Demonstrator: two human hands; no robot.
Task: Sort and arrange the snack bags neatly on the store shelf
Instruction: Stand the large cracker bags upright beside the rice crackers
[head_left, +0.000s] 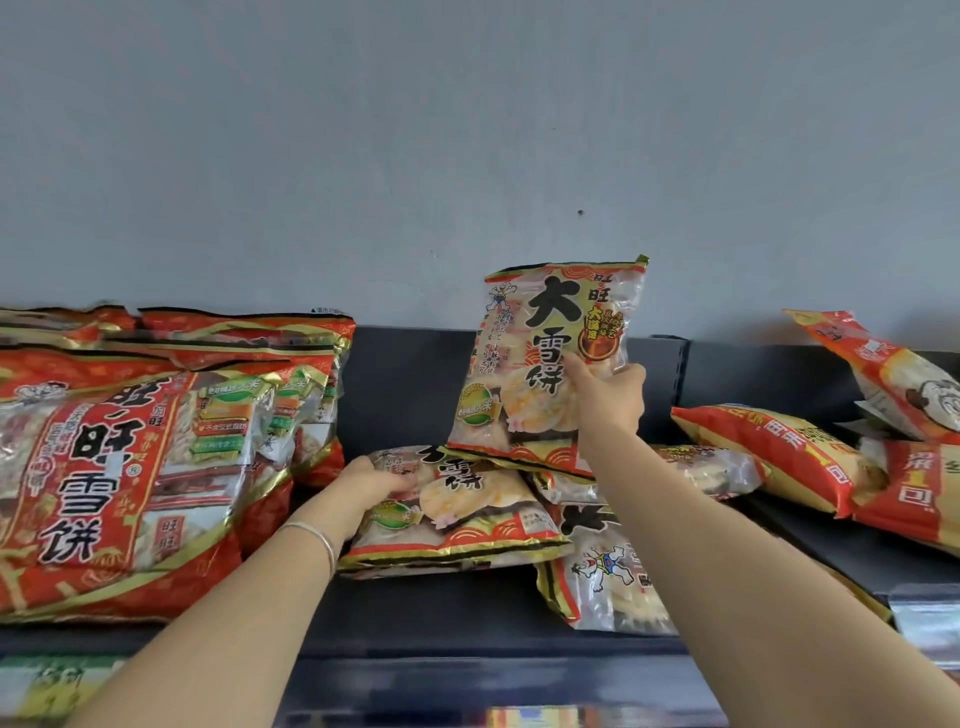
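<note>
My right hand (608, 395) grips a snack bag (540, 332) with gold trim and black characters and holds it upright above the dark shelf (415, 608), against the back panel. My left hand (374, 480), a thin bracelet on its wrist, lies on the left end of a matching bag (457, 514) that is flat on the shelf; its fingers curl over the bag's edge. Another such bag (608, 582) lies tilted at the front under my right forearm, and one more (711, 467) lies behind it.
Large red snack bags (119, 467) stand in a row at the left. Red and yellow bags (800, 457) lie piled at the right, one (893, 374) leaning on top. A grey wall rises behind. Price strips (924, 618) run along the shelf front.
</note>
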